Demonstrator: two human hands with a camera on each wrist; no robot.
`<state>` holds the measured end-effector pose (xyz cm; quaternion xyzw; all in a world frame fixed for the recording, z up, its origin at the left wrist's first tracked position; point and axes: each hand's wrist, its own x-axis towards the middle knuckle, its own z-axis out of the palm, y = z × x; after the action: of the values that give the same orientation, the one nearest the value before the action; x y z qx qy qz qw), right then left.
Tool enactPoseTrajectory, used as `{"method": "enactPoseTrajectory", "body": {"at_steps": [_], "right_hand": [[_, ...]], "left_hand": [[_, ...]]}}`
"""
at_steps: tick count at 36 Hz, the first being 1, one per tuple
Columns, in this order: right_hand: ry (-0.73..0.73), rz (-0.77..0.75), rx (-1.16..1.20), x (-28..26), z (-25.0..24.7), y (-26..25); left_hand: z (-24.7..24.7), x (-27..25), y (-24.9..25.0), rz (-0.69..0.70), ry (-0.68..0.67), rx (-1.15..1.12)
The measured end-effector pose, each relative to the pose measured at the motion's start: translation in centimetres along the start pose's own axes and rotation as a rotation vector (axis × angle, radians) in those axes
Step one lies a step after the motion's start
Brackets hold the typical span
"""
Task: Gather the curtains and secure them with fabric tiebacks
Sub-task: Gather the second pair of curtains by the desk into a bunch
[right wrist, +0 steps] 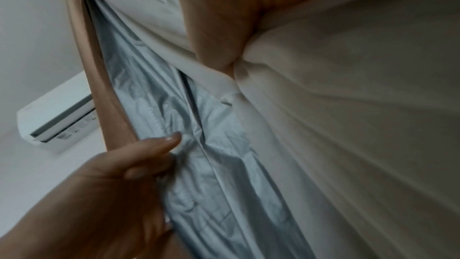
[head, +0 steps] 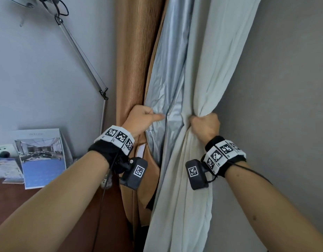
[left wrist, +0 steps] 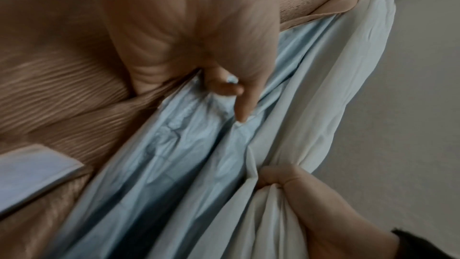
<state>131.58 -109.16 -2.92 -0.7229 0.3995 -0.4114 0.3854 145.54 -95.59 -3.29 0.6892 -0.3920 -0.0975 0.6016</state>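
A brown ribbed curtain [head: 129, 70] hangs in the corner, its silver-grey lining [head: 168, 70] turned outward, with a white sheer curtain [head: 211, 70] beside it on the right. My left hand [head: 141, 118] grips the brown curtain's edge and lining, thumb pointing right across the silver fabric [left wrist: 189, 145]. My right hand [head: 205, 125] is fisted round the bunched white sheer [right wrist: 348, 125] at the same height. In the right wrist view the left hand [right wrist: 139, 164] pinches the lining [right wrist: 199, 155]. No tieback is clearly visible.
A metal lamp arm [head: 82, 55] slants down the left wall. Brochures [head: 41, 157] and a white device [head: 3, 150] stand on a dark wooden desk [head: 15, 200] at lower left. A grey wall [head: 284, 88] is on the right. An air conditioner [right wrist: 57, 123] hangs high up.
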Motion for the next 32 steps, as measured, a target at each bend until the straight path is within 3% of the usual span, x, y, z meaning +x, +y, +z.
{"method": "enactPoseTrajectory", "body": {"at_steps": [5, 10, 17, 23, 26, 32], "right_hand": [[-0.002, 0.016, -0.058, 0.2, -0.7, -0.1], [-0.014, 0.026, -0.049, -0.2, -0.5, -0.2], [-0.022, 0.007, -0.011, -0.4, -0.7, -0.5], [-0.073, 0.007, 0.061, -1.4, -0.4, -0.2], [-0.207, 0.024, 0.165, -2.3, -0.2, -0.5], [-0.516, -0.113, 0.358, -2.8, 0.1, -0.9]], "left_hand": [[0.1, -0.5, -0.6, 0.133, 0.233, -0.076], [0.6, -0.4, 0.1, 0.138, 0.252, -0.116], [1.2, -0.7, 1.3, -0.062, 0.065, -0.286], [2.7, -1.6, 2.8, -0.115, -0.116, -0.316], [3.4, -1.5, 2.8, -0.078, -0.159, -0.189], [4.0, -1.1, 3.0, -0.061, -0.167, -0.087]]}}
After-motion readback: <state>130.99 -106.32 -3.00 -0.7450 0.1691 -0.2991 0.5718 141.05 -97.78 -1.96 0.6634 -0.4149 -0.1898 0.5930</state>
